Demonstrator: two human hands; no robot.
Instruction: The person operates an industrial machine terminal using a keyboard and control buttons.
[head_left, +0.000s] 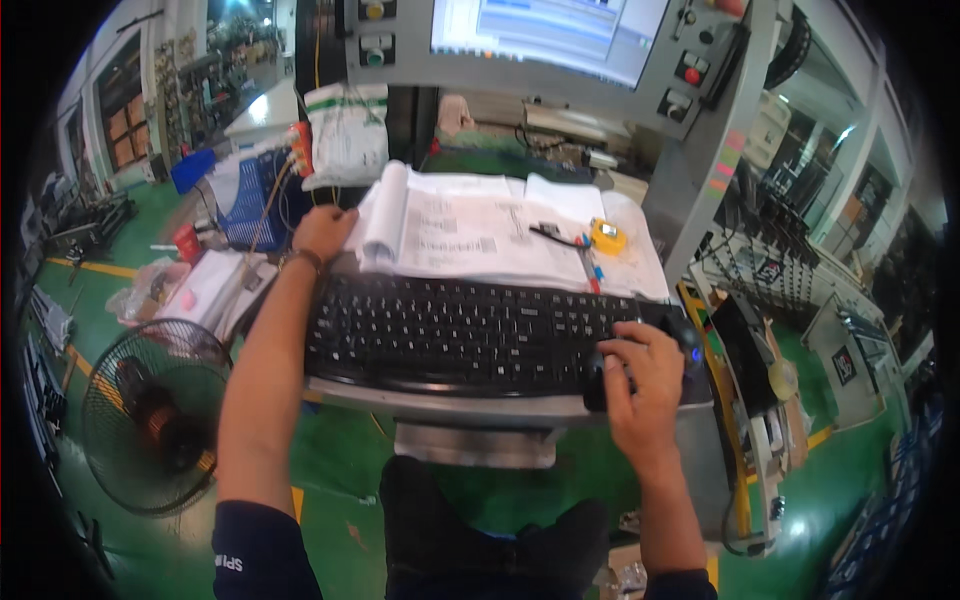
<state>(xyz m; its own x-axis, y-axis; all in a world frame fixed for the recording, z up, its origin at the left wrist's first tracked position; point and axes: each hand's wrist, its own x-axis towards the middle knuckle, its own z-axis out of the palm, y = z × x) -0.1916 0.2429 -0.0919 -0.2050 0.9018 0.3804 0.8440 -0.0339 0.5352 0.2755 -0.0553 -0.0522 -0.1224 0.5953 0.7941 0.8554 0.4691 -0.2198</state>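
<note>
My left hand [325, 232] is at the left edge of a thick stack of printed sheets [450, 232], its bent fingers closed on the margin beside a rolled-back page [388, 210]. Beneath the stack lies a black keyboard [440, 335]. Over its number keys at the right end is my right hand [645, 375], fingers bent and apart; its palm hides what is directly below. A rounded black device with a blue light [685, 340] sits just right of that hand. On the sheets rest a yellow tape measure [608, 236], a black pen [552, 235] and a red-and-blue pen [590, 268].
A lit monitor [550, 35] in a grey panel with knobs and a red button rises behind the sheets. At left are a white bag [345, 135], a blue basket [250, 205] and a caged fan [155, 415]. A yellow-edged rack [735, 420] stands at right.
</note>
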